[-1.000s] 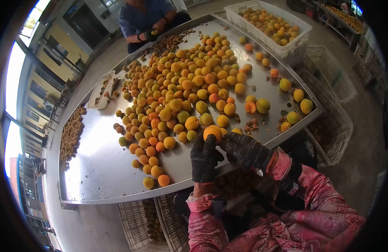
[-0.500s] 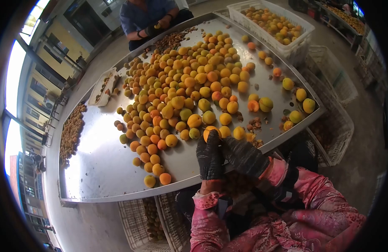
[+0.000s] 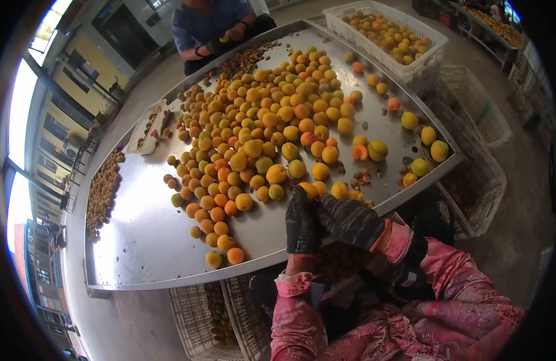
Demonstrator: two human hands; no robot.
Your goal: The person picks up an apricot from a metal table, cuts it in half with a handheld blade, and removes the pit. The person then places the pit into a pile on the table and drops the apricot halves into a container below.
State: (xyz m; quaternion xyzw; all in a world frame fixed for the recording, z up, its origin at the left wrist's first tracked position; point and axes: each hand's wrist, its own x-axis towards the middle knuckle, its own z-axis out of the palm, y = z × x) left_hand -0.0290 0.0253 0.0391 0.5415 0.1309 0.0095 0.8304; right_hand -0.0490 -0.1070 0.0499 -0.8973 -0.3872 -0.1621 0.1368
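Both hands wear dark knitted gloves and meet at the table's near edge. My left hand [image 3: 302, 224] is closed on an orange apricot [image 3: 308, 190], which shows above the fingertips. My right hand [image 3: 354, 221] presses against the same fruit from the right, its fingers bent together; the fingertips are partly hidden. Just beyond them, a wide pile of yellow, orange and greenish apricots [image 3: 253, 148] covers the middle of the metal table [image 3: 139, 253]. Right of the hands lie an opened apricot half [image 3: 359, 152] and a few pits [image 3: 361, 177].
Across the table a person [image 3: 209, 30] in blue handles something small. A white crate [image 3: 437, 54] of apricots stands at the back right, with more crates [image 3: 497, 186] below. Brown pits [image 3: 106, 186] line the left edge, near a white tray [image 3: 133, 139]. Crates [image 3: 188, 319] sit underneath.
The apricot between my hands has tipped lower and shows less above the gloves. My right hand has shifted slightly left and its fingers have turned. The view has moved a little.
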